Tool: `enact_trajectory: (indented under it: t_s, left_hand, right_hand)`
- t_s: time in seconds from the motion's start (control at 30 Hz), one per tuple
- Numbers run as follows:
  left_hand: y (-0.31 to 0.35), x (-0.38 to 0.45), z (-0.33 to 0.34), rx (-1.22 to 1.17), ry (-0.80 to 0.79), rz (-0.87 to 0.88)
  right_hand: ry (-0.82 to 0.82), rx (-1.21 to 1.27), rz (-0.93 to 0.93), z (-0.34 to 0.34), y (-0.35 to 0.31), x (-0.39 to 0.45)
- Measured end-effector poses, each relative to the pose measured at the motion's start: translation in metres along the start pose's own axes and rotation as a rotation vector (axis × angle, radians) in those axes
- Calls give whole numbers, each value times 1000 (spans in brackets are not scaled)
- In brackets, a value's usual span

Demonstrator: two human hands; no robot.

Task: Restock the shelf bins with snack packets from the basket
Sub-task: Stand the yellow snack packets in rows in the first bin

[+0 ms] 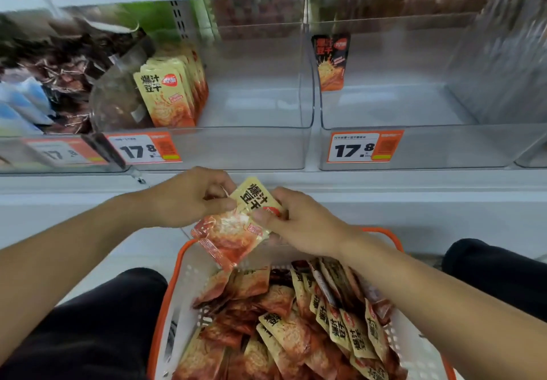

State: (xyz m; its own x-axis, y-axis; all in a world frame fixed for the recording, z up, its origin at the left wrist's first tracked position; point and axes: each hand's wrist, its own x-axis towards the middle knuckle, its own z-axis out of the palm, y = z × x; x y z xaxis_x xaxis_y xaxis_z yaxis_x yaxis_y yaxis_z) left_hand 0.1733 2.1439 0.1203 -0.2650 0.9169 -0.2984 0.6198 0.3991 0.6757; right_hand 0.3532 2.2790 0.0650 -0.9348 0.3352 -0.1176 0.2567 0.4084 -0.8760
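Both hands hold a small stack of yellow-and-red snack packets (239, 225) above the far rim of the basket (174, 279). My left hand (189, 197) pinches the stack's upper left edge. My right hand (299, 222) grips its right side, thumb across the front. The orange-rimmed white basket sits between my knees and holds several loose packets (296, 329) of the same kind. On the shelf ahead, the middle clear bin (251, 148) has a short row of upright yellow packets (170, 95) at its left end. The right clear bin (444, 148) holds one dark packet (331, 61) against its left wall.
A bin at the left (59, 68) is full of dark brown wrapped snacks, with blue packets (20, 104) beside them. Orange price tags reading 17.8 (364, 146) hang on the bin fronts. A white shelf ledge (384, 184) runs below the bins. My dark-trousered knees flank the basket.
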Motion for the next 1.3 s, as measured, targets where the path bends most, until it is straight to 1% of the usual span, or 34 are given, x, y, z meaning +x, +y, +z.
enact_trajectory:
  t_s: [0.03, 0.1, 0.17, 0.2, 0.27, 0.3, 0.37, 0.43, 0.47, 0.5, 0.53, 0.6, 0.67, 0.73, 0.8, 0.83, 0.9, 1.0, 1.1, 1.23, 1.3]
  left_hand:
    - [1, -7, -9, -53, 68, 0]
    - [2, -19, -21, -165, 172, 12]
    - [5, -28, -30, -204, 185, 52]
    - [5, -32, -34, -193, 210, 77]
    - [3, -37, -43, -179, 344, 129]
    - [3, -39, -48, -198, 423, 149]
    - [3, -40, -56, -291, 541, 207]
    - [4, -42, -61, -344, 648, 285]
    - [3, -42, -65, -295, 708, 298]
    - [0, -42, -68, -190, 762, 278]
    - [-4, -42, -73, -62, 809, 228]
    - [-17, -41, -83, 140, 887, 121]
    - [-35, -38, -92, 255, 936, 65]
    - [-50, -34, -96, 323, 950, 9]
    - [-59, -30, -96, 306, 954, -18]
    - [-61, -29, -95, 280, 962, -19]
    - [-63, -27, -94, 246, 982, -6]
    - [-64, -24, -95, 199, 1004, -5]
    - [-67, -23, -96, 159, 1008, -17]
    - [-69, -21, -98, 138, 1000, -43]
    - [-68, -20, -99, 113, 992, -53]
  right_hand:
    - [0, 64, -15, 1, -11, 3]
    - [57, 150, -64, 3, -31, 9]
    - [111, 176, -107, 3, -51, 16]
    - [140, 152, -133, 2, -59, 20]
    - [215, 55, -195, 1, -76, 27]
    - [263, 16, -229, 0, -85, 30]
    - [376, 20, -306, 0, -102, 35]
    - [494, -3, -429, -2, -120, 39]
    - [550, -69, -512, -3, -127, 42]
    - [592, -149, -596, -6, -133, 44]
    - [624, -216, -662, -8, -137, 47]
    - [675, -286, -723, -16, -140, 59]
    - [684, -332, -686, -23, -142, 78]
    - [590, -328, -608, -27, -143, 106]
    - [433, -255, -529, -27, -142, 136]
    - [380, -238, -488, -27, -139, 151]
    - [337, -282, -433, -24, -133, 179]
    - [308, -381, -402, -16, -130, 208]
    - [319, -517, -347, -6, -133, 229]
    - [445, -786, -312, 4, -137, 246]
    - [489, -828, -322, 6, -137, 250]
